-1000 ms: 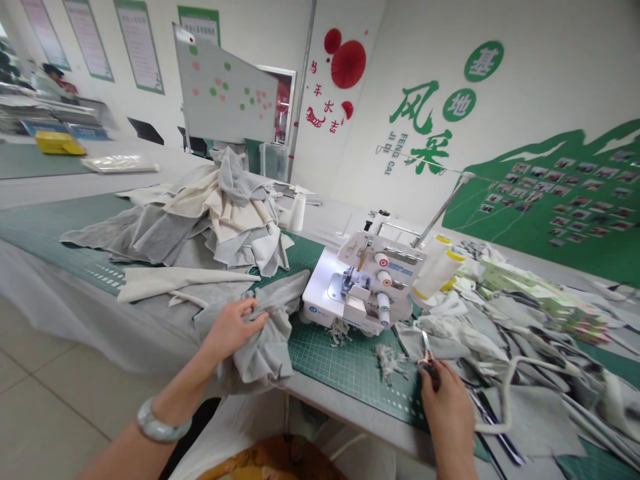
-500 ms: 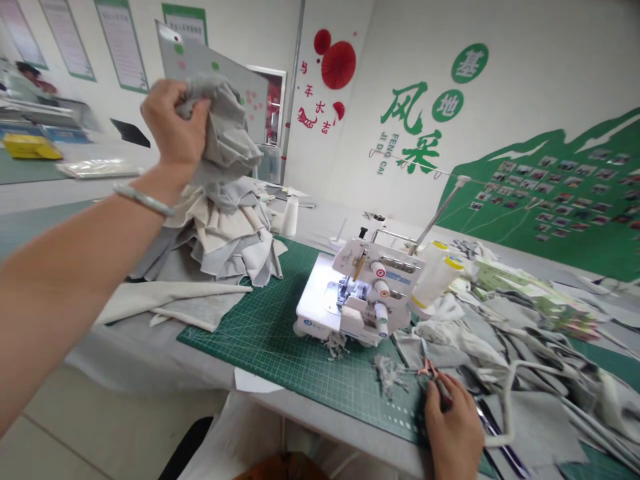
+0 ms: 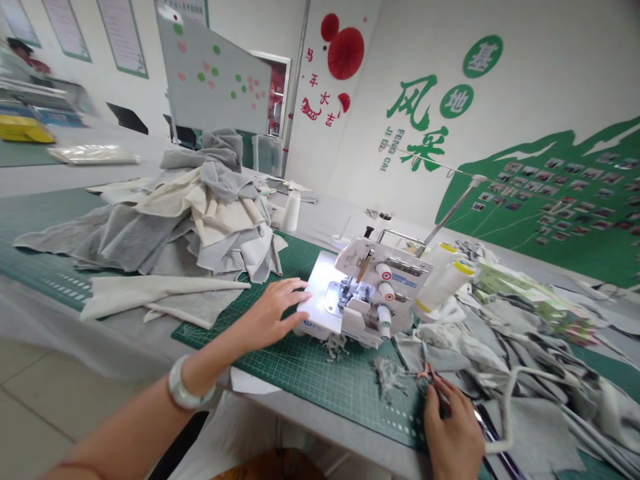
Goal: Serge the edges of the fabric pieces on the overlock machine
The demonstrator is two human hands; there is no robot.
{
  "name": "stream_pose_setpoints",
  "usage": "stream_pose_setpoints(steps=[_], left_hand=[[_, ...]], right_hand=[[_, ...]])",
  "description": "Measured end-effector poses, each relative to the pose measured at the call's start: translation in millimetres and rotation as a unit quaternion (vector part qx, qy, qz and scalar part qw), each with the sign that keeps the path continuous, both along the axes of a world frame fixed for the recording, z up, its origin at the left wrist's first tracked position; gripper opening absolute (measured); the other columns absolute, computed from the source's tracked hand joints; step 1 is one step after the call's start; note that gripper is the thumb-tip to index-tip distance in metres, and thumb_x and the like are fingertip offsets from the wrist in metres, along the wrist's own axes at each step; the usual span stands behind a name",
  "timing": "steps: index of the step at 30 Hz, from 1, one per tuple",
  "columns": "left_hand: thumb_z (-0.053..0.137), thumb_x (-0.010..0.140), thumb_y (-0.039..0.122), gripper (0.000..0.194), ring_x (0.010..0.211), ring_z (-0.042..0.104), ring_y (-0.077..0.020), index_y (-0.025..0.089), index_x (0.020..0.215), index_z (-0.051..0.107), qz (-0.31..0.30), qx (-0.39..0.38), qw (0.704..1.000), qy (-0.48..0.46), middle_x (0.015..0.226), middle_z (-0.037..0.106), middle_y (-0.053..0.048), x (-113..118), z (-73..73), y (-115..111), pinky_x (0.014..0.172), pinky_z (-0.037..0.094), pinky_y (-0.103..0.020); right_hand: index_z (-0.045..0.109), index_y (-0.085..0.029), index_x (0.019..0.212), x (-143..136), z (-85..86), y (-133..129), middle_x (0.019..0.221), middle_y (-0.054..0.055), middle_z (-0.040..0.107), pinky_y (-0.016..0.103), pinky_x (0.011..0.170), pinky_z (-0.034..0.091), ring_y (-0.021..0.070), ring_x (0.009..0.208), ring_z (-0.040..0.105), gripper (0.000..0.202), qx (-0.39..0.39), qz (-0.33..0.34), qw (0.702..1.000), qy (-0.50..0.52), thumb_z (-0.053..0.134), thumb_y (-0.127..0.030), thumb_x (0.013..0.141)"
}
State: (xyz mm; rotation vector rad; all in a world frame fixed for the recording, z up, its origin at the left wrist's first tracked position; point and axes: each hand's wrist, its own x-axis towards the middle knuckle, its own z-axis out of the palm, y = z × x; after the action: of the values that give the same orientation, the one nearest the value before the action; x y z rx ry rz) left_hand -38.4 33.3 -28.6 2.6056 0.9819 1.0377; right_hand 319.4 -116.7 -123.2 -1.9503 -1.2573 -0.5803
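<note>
My left hand (image 3: pixel 280 310) is open and empty, its fingertips at the left edge of the bed of a white overlock sewing machine (image 3: pixel 320 303), whose lamp is lit. A pale bangle (image 3: pixel 184 383) circles the left wrist. Near the front edge of the table, my right hand (image 3: pixel 455 427) is closed around the handles of small scissors (image 3: pixel 425 373), with the blades pointing away from me; the palm side is hidden. Left of the scissors lies a tuft of grey fabric trimmings (image 3: pixel 389 377). More scraps (image 3: pixel 336 345) hang below the machine's front.
A heap of grey and cream cloth pieces (image 3: pixel 175 220) rises on the left, with a folded piece (image 3: pixel 165 293) before it. Thread cones (image 3: pixel 445 277) stand behind the machine. Loose grey cloth (image 3: pixel 540 413) covers the right side. A green cutting mat (image 3: pixel 310 367) lies underneath.
My left hand has let go of the grey cloth, which now rests on top of the heap. That hand has come down and right to the machine. The right hand stays at the scissors.
</note>
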Motion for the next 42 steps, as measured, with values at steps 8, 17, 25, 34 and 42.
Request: stream_pose_setpoints(steps=[8,17,25,34,42], left_hand=[[0.047,0.097,0.029,0.037,0.134,0.042,-0.0241,0.021,0.132,0.054,-0.024,-0.017,0.994,-0.102,0.140,0.051,-0.011,34,-24.6,-17,0.113,0.037,-0.048],[0.050,0.096,0.027,0.034,0.134,0.043,-0.0237,0.023,0.129,0.056,-0.035,-0.003,0.989,-0.142,0.137,0.054,-0.009,34,-35.4,-15,0.113,0.037,-0.046],[0.050,0.096,0.025,0.032,0.135,0.041,-0.0239,0.023,0.128,0.055,-0.041,0.000,0.987,-0.158,0.138,0.053,-0.009,36,-42.0,-14,0.113,0.035,-0.048],[0.051,0.095,0.024,0.031,0.134,0.042,-0.0243,0.023,0.126,0.057,-0.037,0.002,0.985,-0.167,0.136,0.054,-0.010,37,-42.6,-14,0.112,0.036,-0.048],[0.050,0.095,0.025,0.031,0.134,0.042,-0.0244,0.022,0.125,0.056,-0.039,0.007,0.985,-0.168,0.136,0.054,-0.010,36,-44.4,-14,0.112,0.037,-0.048]], right_hand=[[0.071,-0.013,0.093,-1,-0.2,-4,0.103,0.015,0.069,0.042,0.090,0.048,0.0289,0.099,0.063,0.044,0.010,0.037,0.995,0.090,0.045,-0.049,0.088],[0.071,-0.014,0.100,64,29.9,1,0.104,0.014,0.070,0.040,0.082,0.048,0.0267,0.084,0.065,0.049,0.006,-0.029,0.983,0.181,0.051,-0.053,0.077],[0.066,-0.010,0.112,138,51.9,55,0.108,0.018,0.067,0.042,0.077,0.046,0.0296,0.086,0.062,0.059,-0.065,-0.054,0.988,0.131,0.046,-0.051,0.074],[0.063,-0.014,0.116,137,49.4,128,0.111,0.018,0.066,0.044,0.087,0.045,0.0328,0.100,0.061,0.061,-0.189,-0.031,0.967,0.165,0.068,-0.049,0.066],[0.060,-0.015,0.117,144,43.7,137,0.119,0.010,0.061,0.044,0.087,0.052,0.0235,0.102,0.062,0.034,-0.115,-0.040,0.967,0.225,0.063,-0.035,0.090]])
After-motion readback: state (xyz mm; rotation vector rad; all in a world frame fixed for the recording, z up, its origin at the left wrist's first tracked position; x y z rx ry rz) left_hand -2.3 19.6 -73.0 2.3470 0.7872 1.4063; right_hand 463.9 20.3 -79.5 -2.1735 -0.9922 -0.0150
